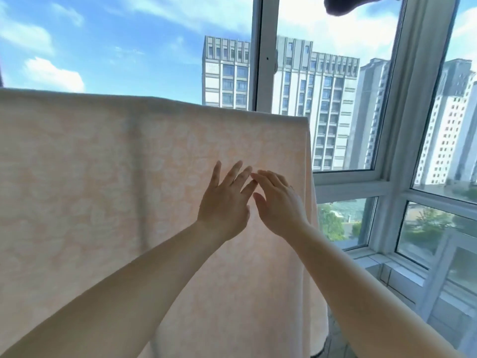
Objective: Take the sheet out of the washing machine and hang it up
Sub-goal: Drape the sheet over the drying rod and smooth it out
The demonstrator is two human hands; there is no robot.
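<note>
A: Entry, widest things first. We note the window (265,73) filling the background, tall buildings (317,99) and sky beyond it, and a dark item (343,5) hanging at the top edge, too cropped to identify.

B: Then the sheet (103,189). We record it already draped over a support we cannot see, its top fold running level across the view and the near panel falling straight down past the bottom of the picture. The washing machine is not in view.

A: Handling, our judgement: pale peach with a faint leaf pattern, daylight glowing through it, so thin and soft. Fresh from a wash it is probably damp, heavier than it looks and inclined to cling. It will slide on its support if pulled on one side only. Best taken at the top fold or the right side edge, drawing evenly with both hands.

B: Hands now. Left hand (224,200) and right hand (278,202) are raised on outstretched bare forearms, side by side, fingertips almost meeting, in front of the right part of the panel.

A: Fingers on both are straight and spread; neither hand grips anything. Whether the palms actually press the cloth we cannot tell.

B: We judge this a smoothing step, the hanging nearly done.
</note>
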